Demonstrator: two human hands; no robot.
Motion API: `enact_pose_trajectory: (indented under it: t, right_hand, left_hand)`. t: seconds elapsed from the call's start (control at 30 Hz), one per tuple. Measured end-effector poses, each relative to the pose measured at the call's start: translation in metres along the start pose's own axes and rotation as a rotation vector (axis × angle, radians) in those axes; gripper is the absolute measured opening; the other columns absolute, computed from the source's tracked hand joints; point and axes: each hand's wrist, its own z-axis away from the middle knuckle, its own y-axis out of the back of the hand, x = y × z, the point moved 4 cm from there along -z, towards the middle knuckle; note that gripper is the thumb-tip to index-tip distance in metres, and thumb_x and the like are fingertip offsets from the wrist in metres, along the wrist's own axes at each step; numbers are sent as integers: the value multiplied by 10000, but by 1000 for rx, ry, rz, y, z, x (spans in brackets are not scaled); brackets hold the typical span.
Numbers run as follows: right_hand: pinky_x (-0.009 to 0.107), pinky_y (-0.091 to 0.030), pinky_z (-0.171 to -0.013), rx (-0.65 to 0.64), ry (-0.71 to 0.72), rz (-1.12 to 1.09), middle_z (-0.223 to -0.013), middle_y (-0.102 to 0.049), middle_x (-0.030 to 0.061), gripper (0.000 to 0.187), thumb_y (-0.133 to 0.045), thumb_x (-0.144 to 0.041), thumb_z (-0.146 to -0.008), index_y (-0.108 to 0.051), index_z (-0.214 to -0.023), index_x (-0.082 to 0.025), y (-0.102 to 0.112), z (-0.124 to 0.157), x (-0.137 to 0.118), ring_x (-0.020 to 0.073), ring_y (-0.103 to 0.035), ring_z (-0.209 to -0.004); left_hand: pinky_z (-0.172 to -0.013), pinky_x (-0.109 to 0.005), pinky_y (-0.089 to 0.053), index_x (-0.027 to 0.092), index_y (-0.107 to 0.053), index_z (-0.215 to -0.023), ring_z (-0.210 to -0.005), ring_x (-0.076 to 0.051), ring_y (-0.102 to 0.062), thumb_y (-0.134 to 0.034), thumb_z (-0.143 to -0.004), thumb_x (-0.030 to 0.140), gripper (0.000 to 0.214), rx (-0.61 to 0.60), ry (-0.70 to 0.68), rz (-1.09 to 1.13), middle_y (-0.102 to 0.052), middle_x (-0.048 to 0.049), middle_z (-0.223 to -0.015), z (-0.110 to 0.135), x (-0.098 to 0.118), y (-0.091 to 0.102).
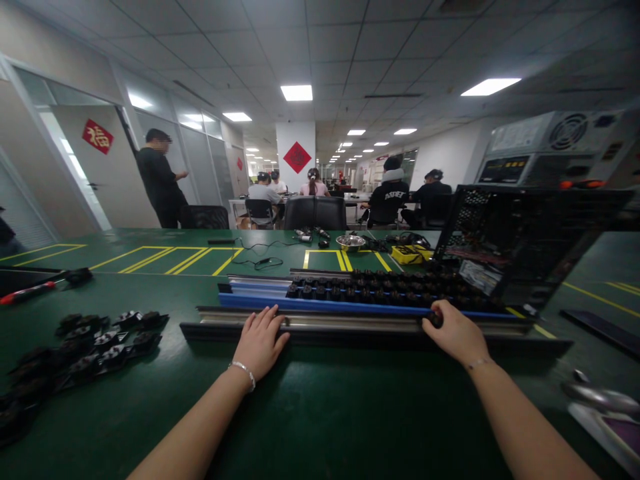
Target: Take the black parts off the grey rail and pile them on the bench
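Note:
My left hand (260, 340) lies flat with fingers stretched out on a long dark rail (360, 325) set across the green table. My right hand (454, 330) is curled at the right part of the same rail, its fingertips pinched on a small black part (436, 319). Just behind the rail lie blue rails (345, 303) carrying rows of several small black parts (380, 285). Both wrists wear thin bracelets.
A heap of loose black parts (85, 347) lies at the left. An open black computer case (520, 240) stands at the right, a grey unit (550, 147) behind it. A metal bowl (350, 241), a yellow tray (411, 253) and cables lie farther back. People sit and stand beyond.

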Motion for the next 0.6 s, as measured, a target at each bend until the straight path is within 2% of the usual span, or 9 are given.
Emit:
enact_pose_trajectory:
  t: [0.6]
  right_hand:
    - [267, -327, -549, -45, 66, -9, -807, -578, -1, 186, -467, -398, -718, -469, -804, -232, -2, 2, -26, 157, -539, -657]
  left_hand:
    - [-1043, -459, -242, 240, -512, -1178, -1272, -233, -334, -361, -848, 419, 404, -6, 7, 9, -415, -57, -1368, 0, 1, 2]
